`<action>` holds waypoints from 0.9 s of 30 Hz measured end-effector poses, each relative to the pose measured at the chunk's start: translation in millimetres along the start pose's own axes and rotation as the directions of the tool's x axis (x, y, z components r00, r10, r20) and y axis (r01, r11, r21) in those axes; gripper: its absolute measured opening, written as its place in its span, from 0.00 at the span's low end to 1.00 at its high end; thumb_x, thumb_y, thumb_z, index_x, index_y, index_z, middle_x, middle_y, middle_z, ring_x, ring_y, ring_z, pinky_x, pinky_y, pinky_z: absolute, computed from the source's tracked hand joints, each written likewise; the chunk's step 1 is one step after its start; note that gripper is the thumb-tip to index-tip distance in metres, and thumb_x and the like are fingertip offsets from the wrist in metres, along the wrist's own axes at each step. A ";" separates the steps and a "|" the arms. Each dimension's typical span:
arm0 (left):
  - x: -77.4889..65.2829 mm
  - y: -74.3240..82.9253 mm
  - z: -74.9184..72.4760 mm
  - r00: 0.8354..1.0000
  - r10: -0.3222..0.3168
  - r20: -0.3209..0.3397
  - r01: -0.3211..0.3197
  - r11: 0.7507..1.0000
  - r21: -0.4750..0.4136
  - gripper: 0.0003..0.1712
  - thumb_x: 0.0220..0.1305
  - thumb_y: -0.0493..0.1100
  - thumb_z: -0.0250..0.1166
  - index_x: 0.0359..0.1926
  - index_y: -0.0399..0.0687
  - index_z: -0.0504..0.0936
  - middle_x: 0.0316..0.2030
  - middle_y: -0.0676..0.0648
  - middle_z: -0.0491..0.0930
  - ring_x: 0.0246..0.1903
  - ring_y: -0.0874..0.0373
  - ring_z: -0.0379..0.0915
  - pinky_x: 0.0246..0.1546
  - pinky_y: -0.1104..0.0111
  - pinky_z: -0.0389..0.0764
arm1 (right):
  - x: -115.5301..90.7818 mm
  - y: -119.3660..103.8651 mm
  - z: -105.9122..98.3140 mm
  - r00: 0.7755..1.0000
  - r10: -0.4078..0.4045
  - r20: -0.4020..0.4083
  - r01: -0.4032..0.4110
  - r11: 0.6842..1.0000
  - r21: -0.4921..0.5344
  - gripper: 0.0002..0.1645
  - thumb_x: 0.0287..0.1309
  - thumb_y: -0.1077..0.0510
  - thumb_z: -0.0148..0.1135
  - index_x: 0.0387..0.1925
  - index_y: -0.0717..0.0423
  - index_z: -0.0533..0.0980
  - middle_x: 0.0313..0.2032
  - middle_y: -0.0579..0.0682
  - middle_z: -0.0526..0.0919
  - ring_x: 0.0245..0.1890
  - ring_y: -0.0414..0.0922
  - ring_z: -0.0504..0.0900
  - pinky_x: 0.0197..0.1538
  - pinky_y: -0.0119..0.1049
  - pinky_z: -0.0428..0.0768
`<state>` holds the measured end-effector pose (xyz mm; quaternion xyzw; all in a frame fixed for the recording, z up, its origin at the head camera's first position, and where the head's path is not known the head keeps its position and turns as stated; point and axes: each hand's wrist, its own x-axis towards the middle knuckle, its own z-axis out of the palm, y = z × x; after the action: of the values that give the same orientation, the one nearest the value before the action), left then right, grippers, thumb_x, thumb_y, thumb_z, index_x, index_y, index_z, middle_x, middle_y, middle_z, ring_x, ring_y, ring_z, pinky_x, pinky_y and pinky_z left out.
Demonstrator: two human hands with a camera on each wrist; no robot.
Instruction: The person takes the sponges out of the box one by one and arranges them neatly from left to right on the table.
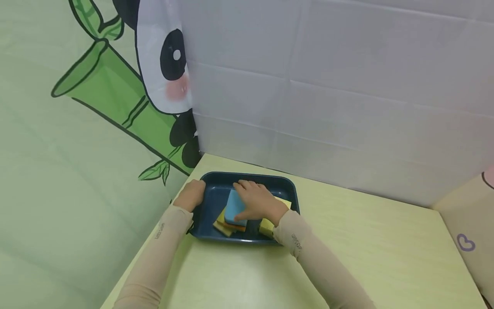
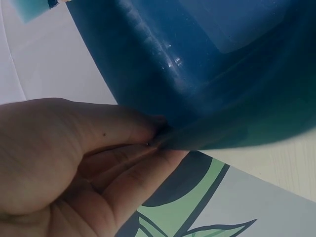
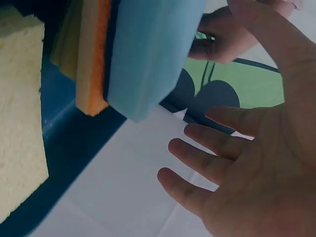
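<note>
Left hand (image 1: 191,195) pinches tray (image 1: 210,212) at 10 o'clock; my right hand (image 1: 256,200) is spread, empty, over blue sponge (image 1: 233,209). Off-centre push could topple that stack (image 1: 231,219)

Left grip (image 1: 191,195) pinched, right grip (image 1: 256,201) splayed

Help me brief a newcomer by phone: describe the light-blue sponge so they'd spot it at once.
On the pale yellow table sits a dark blue tray. Inside it, beneath the person's right hand, the light-blue sponge lies atop an orange sponge. Its light blue colour sets it apart from that one and from the yellow sponge at the tray's right in the head view.
</note>
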<state>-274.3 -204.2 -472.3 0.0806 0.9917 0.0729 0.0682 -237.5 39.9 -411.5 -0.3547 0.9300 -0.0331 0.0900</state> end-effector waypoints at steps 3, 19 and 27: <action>0.1 -3.0 1.7 1.000 -0.005 0.006 0.005 1.000 0.003 0.08 0.64 0.22 0.54 0.36 0.32 0.78 0.34 0.33 0.80 0.39 0.38 0.79 0.42 0.51 0.80 | 8.5 -5.2 7.3 1.000 -0.009 0.008 0.009 1.000 0.005 0.66 0.48 0.28 0.70 0.78 0.54 0.52 0.74 0.57 0.57 0.72 0.55 0.58 0.69 0.54 0.62; -0.1 -19.1 1.7 0.999 0.012 -0.036 -0.012 1.000 0.007 0.08 0.63 0.23 0.54 0.33 0.33 0.77 0.32 0.34 0.79 0.38 0.37 0.79 0.41 0.50 0.80 | 31.9 -18.3 22.0 0.998 0.012 0.054 -0.013 1.000 0.012 0.67 0.46 0.28 0.72 0.78 0.54 0.52 0.72 0.56 0.60 0.69 0.54 0.63 0.66 0.53 0.66; -1.0 -32.9 0.4 0.999 0.022 -0.029 -0.022 1.000 0.015 0.08 0.63 0.22 0.54 0.33 0.33 0.77 0.32 0.34 0.79 0.38 0.39 0.79 0.41 0.51 0.79 | 41.5 -30.4 27.6 0.999 0.021 0.026 -0.020 1.000 -0.010 0.65 0.47 0.30 0.72 0.77 0.54 0.54 0.70 0.55 0.64 0.66 0.52 0.66 0.63 0.51 0.69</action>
<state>-278.2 -236.3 -477.7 0.0909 0.9922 0.0676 0.0524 -242.7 -10.4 -440.8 -0.3460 0.9325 -0.0228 0.1007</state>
